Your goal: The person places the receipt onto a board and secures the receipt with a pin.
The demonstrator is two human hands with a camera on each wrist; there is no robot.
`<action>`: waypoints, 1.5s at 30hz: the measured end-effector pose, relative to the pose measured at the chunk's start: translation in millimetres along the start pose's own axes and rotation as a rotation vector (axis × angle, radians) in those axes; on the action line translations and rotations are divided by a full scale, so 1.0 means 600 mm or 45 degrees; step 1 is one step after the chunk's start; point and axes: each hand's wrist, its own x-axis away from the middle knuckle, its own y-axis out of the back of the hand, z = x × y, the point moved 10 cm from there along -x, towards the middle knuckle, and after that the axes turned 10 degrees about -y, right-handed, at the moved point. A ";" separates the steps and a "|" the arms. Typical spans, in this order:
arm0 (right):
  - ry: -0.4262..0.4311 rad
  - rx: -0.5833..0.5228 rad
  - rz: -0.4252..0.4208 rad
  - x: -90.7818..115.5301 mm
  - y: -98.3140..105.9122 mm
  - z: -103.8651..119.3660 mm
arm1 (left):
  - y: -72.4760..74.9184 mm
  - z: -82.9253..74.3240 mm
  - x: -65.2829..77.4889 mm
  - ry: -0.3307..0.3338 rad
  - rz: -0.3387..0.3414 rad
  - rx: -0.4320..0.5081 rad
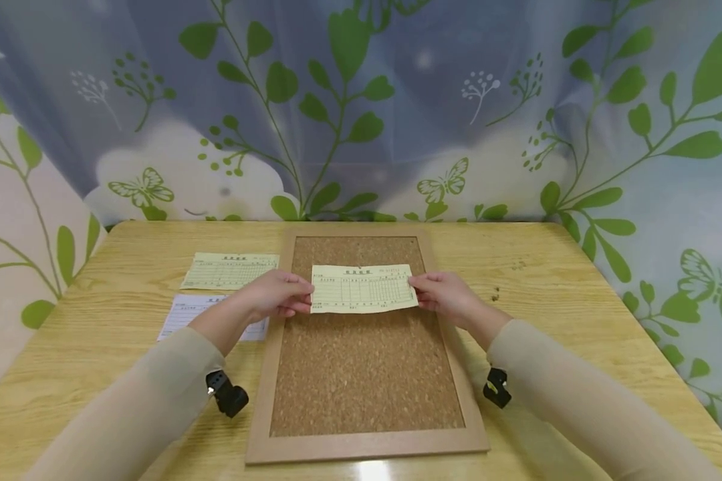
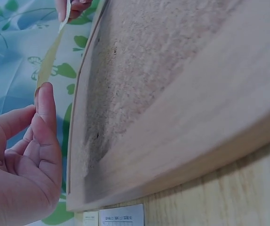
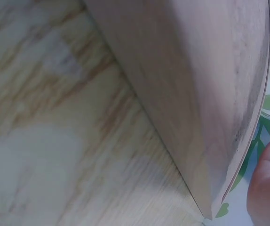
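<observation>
**Yellow printed slip, held in two hands over a framed corkboard**

Head view. Corkboard: lying flat on the wooden worktop, long sides running away from the person. Yellow printed slip: above the corkboard's far half, printed table upward. Left hand: at the corkboard's left edge, grip pinching the slip's left end. Right hand: at the corkboard's right edge, grip pinching the right end. Holding both short ends appears to spread the thin paper and leave its print uncovered. Second yellow slip: left of the corkboard, just beside its far half. White slip: also left, nearer the person, partly hidden by the left arm; both lie off the cork, seemingly to leave it bare.

Left wrist view. Left thumb and fingers close on the slip, seen nearly edge-on and apart from the corkboard, presumably raised for handling.

Right wrist view. Corkboard edge and worktop fill most of it; the right hand is cut off beside the corkboard, its grip unreadable here.
</observation>
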 end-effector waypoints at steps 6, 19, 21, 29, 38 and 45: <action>-0.008 0.003 0.018 -0.003 -0.004 0.008 | 0.006 -0.005 -0.007 -0.016 -0.001 -0.007; -0.040 0.049 0.044 -0.013 -0.008 0.002 | 0.011 -0.004 -0.026 -0.007 -0.023 -0.013; -0.038 0.049 0.043 -0.015 -0.006 0.002 | 0.012 -0.004 -0.030 -0.008 -0.024 -0.010; -0.046 0.031 0.009 -0.026 0.005 0.000 | 0.017 0.005 -0.050 0.016 -0.021 0.016; -0.045 0.004 -0.011 -0.042 0.007 -0.003 | 0.027 0.012 -0.068 0.049 -0.018 0.021; -0.041 -0.001 -0.013 -0.053 0.011 -0.001 | 0.026 0.019 -0.077 0.060 -0.029 0.020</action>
